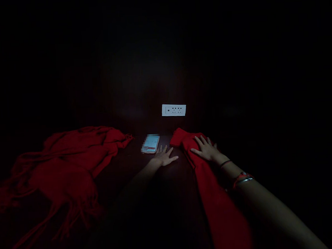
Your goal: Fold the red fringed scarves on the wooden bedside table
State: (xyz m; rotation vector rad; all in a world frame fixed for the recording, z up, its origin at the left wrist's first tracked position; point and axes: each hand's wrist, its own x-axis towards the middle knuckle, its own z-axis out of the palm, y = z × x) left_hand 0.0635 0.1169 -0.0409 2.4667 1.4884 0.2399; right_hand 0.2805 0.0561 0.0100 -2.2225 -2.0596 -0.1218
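Observation:
My right hand [206, 150] lies on a long strip of red cloth [218, 203], palm down with the fingers spread. That cloth runs from near the wall toward me and is bunched at its far end. My left hand [165, 157] rests on the dark surface, its fingers apart and nothing in them. Just beyond its fingertips is a phone [151, 144] with a lit screen, partly blurred out. Off to the left, a red fringed scarf [70, 163] lies in loose folds, its tassels trailing toward me.
A white socket panel [173, 110] is set in the dark wall behind the phone. Bracelets [242, 179] circle my right wrist and forearm. Most of the surroundings are too dark to make out.

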